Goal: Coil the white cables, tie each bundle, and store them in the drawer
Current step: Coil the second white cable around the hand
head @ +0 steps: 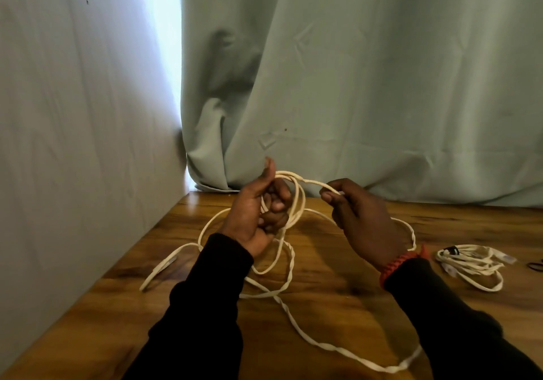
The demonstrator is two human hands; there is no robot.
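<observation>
A long white cable [289,265] lies in loose twisted loops on the wooden table [338,276]. My left hand [261,212] is raised above the table, its fingers curled round a few coiled loops of this cable, thumb up. My right hand [361,218] pinches a strand of the same cable just right of the coil, at the same height. One cable end [158,271] trails to the left on the table. A second white cable bundle [473,263] lies coiled at the right, held by a dark tie. No drawer is in view.
A pale green curtain [352,85] hangs behind the table's far edge. A grey wall [73,129] runs along the table's left side. A small dark loop [536,265] lies at the right edge of the frame.
</observation>
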